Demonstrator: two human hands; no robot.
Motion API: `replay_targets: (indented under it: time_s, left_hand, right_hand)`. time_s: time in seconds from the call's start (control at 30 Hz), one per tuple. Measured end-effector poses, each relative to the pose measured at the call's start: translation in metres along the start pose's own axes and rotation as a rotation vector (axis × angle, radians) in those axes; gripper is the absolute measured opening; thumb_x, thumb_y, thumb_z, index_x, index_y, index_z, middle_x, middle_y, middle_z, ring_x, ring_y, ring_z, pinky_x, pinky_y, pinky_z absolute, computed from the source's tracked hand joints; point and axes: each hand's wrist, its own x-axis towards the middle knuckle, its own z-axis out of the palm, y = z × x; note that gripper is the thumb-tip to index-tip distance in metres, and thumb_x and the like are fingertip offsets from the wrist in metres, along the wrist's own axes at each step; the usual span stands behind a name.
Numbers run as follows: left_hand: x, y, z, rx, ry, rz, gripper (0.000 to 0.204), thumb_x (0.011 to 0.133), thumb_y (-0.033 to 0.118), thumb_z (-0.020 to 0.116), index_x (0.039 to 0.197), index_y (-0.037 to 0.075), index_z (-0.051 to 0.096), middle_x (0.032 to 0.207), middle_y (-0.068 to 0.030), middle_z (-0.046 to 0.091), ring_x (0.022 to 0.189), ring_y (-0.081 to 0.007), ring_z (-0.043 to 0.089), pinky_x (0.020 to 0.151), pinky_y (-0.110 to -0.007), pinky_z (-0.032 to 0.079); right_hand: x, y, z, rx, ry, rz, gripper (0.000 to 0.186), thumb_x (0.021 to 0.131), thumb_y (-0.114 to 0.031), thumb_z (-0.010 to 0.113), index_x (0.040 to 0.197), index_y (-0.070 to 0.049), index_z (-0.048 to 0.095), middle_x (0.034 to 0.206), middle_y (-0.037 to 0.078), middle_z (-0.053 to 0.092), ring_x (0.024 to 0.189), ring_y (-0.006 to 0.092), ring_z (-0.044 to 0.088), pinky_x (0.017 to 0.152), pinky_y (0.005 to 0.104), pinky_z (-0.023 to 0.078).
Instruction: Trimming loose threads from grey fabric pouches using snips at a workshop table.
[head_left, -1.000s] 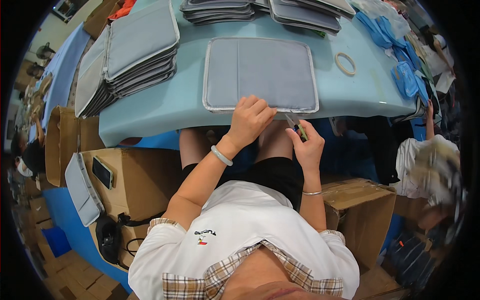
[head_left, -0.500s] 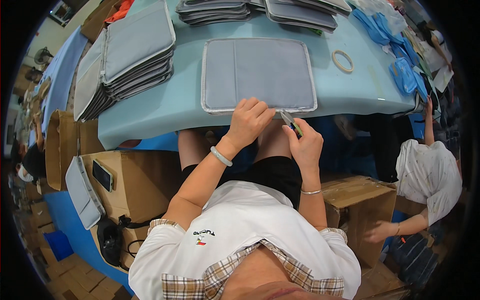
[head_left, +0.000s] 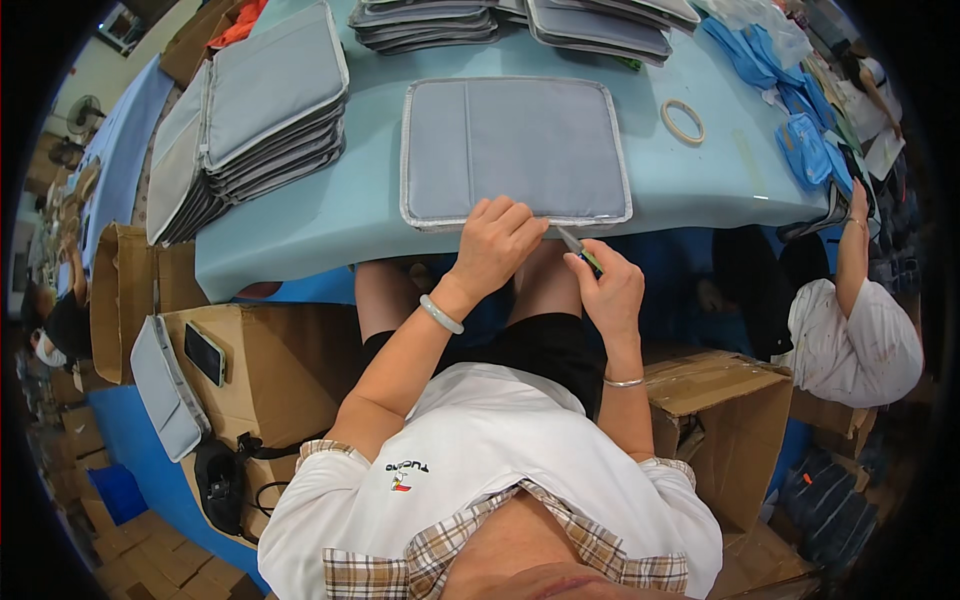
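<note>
A flat grey fabric sleeve [head_left: 545,145] with pale bound edges lies on the table in front of me. My left hand [head_left: 498,240] pinches its near edge, just left of the right corner, with the fingertips together. Beside it, my right hand [head_left: 612,280] is closed around small thread snips [head_left: 583,250] with a green and dark handle. The metal tips point up and left at the sleeve's near edge, close to my left fingertips. Whether the blades touch the binding, I cannot tell.
Stacked grey sleeves [head_left: 270,100] rise at the table's left, with more piles [head_left: 600,28] at the back. A tape roll [head_left: 683,122] and blue fabric pieces [head_left: 805,150] lie to the right. Cardboard boxes [head_left: 715,385] flank me; a phone [head_left: 205,353] rests on the left one. A co-worker [head_left: 850,340] sits at right.
The snips have drawn slightly down, away from the sleeve's edge. My left hand has hardly moved. At right, the co-worker's lower arm has gone from beside the box.
</note>
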Motion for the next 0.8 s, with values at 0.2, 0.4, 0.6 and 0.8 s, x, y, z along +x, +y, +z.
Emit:
replay_targets:
  time_s: [0.2,0.4,0.6,0.8]
  left_hand:
    - [0.004,0.0,0.0,-0.074,0.029,-0.078,0.012,0.074,0.01,0.073,0.082,0.011,0.064,0.075,-0.0012,0.054,0.07,-0.0205,0.053,0.062,-0.034,0.04]
    - [0.008,0.001,-0.004,-0.126,-0.005,-0.166,0.009,0.077,0.011,0.071,0.083,0.009,0.064,0.077,-0.0035,0.057,0.073,-0.0238,0.056,0.065,-0.036,0.043]
    - [0.012,0.005,-0.008,-0.126,-0.029,-0.241,0.006,0.08,0.012,0.07,0.083,0.009,0.066,0.08,-0.0041,0.061,0.075,-0.0246,0.059,0.066,-0.037,0.044]
    - [0.01,-0.001,-0.012,-0.247,-0.088,-0.168,0.015,0.076,0.01,0.072,0.089,0.008,0.066,0.086,-0.0046,0.062,0.081,-0.0245,0.059,0.07,-0.037,0.045]
  right_hand:
    - [0.002,-0.001,-0.005,0.123,0.016,0.047,0.023,0.079,-0.02,0.075,0.093,-0.003,0.067,0.073,0.012,0.065,0.063,0.0274,0.063,0.057,0.0328,0.048]
    - [0.001,0.008,0.008,0.155,0.043,0.058,0.024,0.079,-0.018,0.075,0.096,-0.003,0.067,0.074,0.012,0.065,0.063,0.0264,0.063,0.059,0.032,0.049]
    - [0.0,0.02,0.016,0.187,0.099,0.029,0.025,0.079,-0.015,0.076,0.097,0.0,0.067,0.079,0.016,0.067,0.069,0.0289,0.066,0.063,0.0319,0.051]
    - [-0.002,0.02,0.01,0.331,0.044,0.027,0.023,0.08,-0.012,0.075,0.097,0.0,0.067,0.068,0.006,0.06,0.06,0.0111,0.052,0.058,0.0243,0.044]
